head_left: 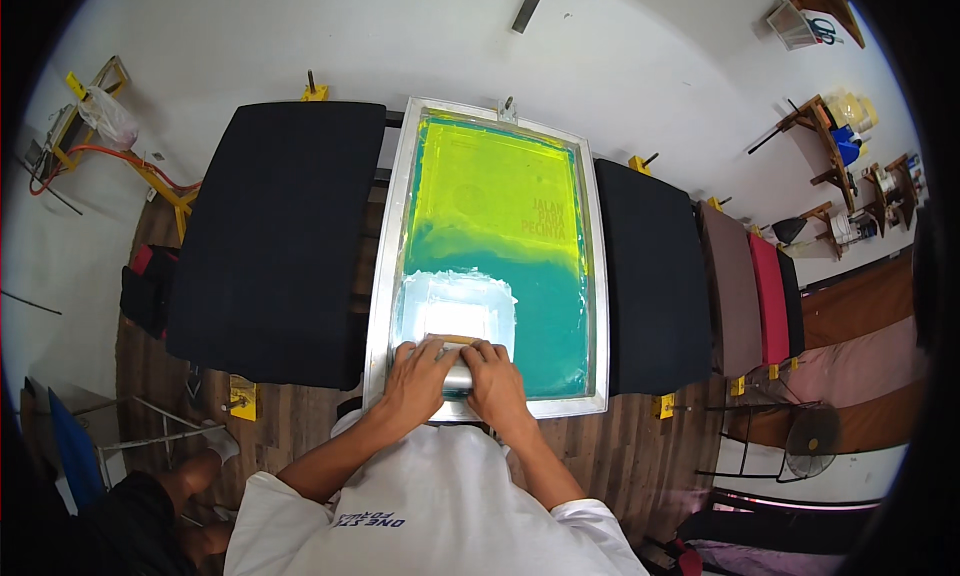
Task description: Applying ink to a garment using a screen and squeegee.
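A screen printing frame with an aluminium rim lies right in front of me. Its mesh is yellow-green over the far part and teal over the near part, with faint lettering at the far right. White ink with ragged edges covers a patch at the near left. At the near end of that patch, my left hand and my right hand are closed side by side on a squeegee. Its blade edge is hidden under my hands.
Dark boards flank the frame on the left and the right; brown and red boards follow farther right. Yellow brackets stick out at their ends. Another person's leg shows at lower left. A fan stands at right.
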The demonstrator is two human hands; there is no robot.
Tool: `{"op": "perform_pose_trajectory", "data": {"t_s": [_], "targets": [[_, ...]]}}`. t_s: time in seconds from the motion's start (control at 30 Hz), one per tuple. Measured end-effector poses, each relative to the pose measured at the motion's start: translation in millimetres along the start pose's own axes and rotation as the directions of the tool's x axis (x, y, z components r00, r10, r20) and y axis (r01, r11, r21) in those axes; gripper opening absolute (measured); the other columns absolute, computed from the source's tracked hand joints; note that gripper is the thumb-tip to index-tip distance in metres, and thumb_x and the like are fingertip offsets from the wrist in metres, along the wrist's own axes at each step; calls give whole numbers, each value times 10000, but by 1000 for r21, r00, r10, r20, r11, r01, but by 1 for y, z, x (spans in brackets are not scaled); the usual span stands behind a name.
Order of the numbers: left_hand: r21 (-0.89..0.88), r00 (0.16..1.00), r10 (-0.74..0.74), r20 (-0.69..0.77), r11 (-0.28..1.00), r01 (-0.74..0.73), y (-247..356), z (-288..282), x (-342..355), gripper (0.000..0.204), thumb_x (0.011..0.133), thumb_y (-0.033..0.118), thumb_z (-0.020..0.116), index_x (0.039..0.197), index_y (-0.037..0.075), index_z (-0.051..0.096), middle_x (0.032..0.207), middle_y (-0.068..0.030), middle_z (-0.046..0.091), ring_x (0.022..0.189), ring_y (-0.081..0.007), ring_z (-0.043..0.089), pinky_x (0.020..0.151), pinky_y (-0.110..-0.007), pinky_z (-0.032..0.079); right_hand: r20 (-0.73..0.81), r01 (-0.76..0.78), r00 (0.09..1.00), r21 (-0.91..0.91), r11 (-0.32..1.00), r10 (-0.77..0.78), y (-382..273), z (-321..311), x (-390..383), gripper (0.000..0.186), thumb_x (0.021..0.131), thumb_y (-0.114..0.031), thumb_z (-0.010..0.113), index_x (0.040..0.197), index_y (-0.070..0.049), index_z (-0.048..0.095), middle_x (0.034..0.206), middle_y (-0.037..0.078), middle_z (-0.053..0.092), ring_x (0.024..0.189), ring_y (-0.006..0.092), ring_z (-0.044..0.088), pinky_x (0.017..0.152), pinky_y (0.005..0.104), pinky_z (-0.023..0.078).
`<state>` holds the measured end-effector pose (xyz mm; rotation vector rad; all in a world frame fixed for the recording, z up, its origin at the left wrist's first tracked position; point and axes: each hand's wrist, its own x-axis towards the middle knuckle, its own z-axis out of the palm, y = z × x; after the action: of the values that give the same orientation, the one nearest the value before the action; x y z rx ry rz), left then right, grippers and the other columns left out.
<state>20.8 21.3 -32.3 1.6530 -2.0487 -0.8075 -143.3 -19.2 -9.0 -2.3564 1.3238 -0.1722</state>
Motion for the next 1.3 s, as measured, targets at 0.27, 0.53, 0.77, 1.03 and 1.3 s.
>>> {"op": "perform_pose_trajectory", "data": {"t_s": [0.27,0.53,0.77,1.03,1.3], "targets": [[94,997,65,-40,994,-61,-2,12,-24,612,708,-53,669,1311,-1,575,1372,-227,532,1334,-346,467,1069,-466,315,76,10,997,-8,1000,-10,-1,9,-19,597,625,15,731,1197,-44,573,1248,159,543,1125,383,535,827,473,526],[227,993,114,-37,968,-103,-9,25,-23,632,728,-49,647,1348,-6,532,1404,-235,498,1327,-337,466,1056,-465,321,-97,64,993,-69,996,-71,6,33,-27,452,737,19,631,1182,-39,577,1246,189,538,1102,376,546,802,470,521],[24,991,-5,135,1000,2,3,0,-18,605,753,-61,649,1347,-15,543,1407,-249,501,1366,-342,440,1085,-469,302,41,22,999,-10,1000,-22,-2,6,-18,539,653,36,687,1179,-20,585,1213,159,567,1090,368,551,804,456,523],[113,996,72,44,991,-76,3,13,-37,636,731,-62,658,1352,-10,532,1411,-246,491,1367,-342,435,1069,-479,321,13,36,999,-9,999,-36,-4,14,-36,563,647,39,700,1195,-19,585,1242,165,545,1116,361,537,813,461,521],[99,997,74,-33,993,-70,0,21,-32,654,709,-70,664,1346,-8,532,1429,-241,473,1371,-343,429,1079,-487,304,-30,30,999,-31,999,-31,2,25,-33,591,618,33,724,1190,-4,581,1256,175,544,1121,383,531,839,462,521]]}}
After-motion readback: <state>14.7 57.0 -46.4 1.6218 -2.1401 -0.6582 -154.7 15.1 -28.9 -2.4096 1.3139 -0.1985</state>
